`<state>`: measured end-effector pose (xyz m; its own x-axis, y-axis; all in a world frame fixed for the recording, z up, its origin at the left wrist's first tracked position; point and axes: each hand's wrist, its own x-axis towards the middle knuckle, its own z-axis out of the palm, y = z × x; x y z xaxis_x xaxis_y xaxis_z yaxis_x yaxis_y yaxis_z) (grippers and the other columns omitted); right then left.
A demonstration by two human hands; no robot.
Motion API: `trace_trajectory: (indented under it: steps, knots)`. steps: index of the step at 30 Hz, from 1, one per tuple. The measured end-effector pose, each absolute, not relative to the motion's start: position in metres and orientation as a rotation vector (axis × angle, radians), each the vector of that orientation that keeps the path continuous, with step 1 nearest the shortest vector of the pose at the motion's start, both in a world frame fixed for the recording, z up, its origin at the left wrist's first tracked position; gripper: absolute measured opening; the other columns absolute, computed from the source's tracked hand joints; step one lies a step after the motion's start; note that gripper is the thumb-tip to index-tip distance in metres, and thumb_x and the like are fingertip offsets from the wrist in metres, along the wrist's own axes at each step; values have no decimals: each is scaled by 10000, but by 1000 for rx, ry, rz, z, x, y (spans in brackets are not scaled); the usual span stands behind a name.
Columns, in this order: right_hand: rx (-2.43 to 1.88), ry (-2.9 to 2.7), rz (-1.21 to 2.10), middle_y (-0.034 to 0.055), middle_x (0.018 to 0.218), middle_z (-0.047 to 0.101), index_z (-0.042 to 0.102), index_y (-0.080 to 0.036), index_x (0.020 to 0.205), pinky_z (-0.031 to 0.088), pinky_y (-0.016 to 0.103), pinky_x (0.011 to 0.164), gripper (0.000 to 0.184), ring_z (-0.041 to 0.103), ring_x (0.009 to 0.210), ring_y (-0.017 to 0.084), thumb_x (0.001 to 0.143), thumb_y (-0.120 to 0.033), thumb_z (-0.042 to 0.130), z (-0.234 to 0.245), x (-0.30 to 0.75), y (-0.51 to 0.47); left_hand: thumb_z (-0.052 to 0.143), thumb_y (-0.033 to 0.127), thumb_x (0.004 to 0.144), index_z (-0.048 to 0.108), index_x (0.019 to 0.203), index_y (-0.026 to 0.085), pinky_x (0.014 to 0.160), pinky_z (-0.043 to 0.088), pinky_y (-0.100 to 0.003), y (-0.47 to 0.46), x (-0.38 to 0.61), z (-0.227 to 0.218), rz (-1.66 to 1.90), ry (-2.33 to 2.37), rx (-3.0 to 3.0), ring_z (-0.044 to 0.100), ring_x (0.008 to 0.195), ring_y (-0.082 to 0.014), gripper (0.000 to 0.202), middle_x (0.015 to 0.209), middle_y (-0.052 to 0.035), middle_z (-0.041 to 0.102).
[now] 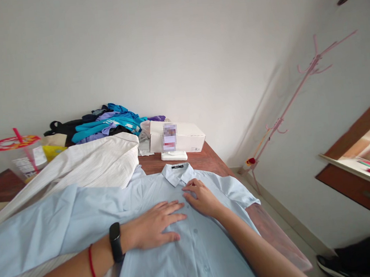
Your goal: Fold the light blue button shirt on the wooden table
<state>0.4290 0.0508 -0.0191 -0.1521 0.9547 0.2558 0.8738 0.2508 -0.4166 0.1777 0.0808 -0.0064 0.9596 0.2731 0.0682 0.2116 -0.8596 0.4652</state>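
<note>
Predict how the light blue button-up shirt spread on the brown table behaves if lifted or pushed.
Likely floppy: the light blue button-up shirt drapes flat, creasing softly around the left hand and right hand. Probably light; the cloth looks thin. Pushed, it would likely bunch rather than slide across the brown wooden table.

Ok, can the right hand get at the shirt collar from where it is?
Probably yes: the right hand rests on the light blue shirt just below its collar, with only flat cloth and nothing else between them.
</note>
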Motion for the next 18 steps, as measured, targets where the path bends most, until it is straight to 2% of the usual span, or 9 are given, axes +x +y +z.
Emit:
trace_trajectory:
  steps: [6,11,15,18]
  knots:
    - [-1617,-2009,166,103,1268,597,674,-222,1242,439,384,1071,329,556,1193,243,973,-344,530,-21,429,51,500,582,977,476,1503,316,1227,256,-511,80,178,-3,145,355,2671,333,1487,-320,590,1629,-62,337]
    - [-1694,-2099,230,114,1393,537,655,-225,1276,390,419,1124,360,510,1293,267,952,-356,569,-20,429,50,480,595,984,380,1560,285,1220,272,-516,81,177,-8,164,380,2683,314,1496,-314,662,1631,-93,315]
    - [-1734,-2131,293,122,1451,501,615,-221,1338,360,407,1149,411,482,1343,262,969,-388,543,-20,430,50,414,612,1002,421,1538,285,1218,255,-548,87,174,-20,239,587,2738,267,1511,-328,628,1641,-89,282]
    - [-1819,-2150,352,121,1594,350,479,-230,1484,246,441,1214,532,314,1484,278,1000,-449,483,-21,431,50,378,625,1008,425,1533,311,1210,250,-577,92,172,-28,256,695,2777,260,1513,-334,613,1643,-69,288]
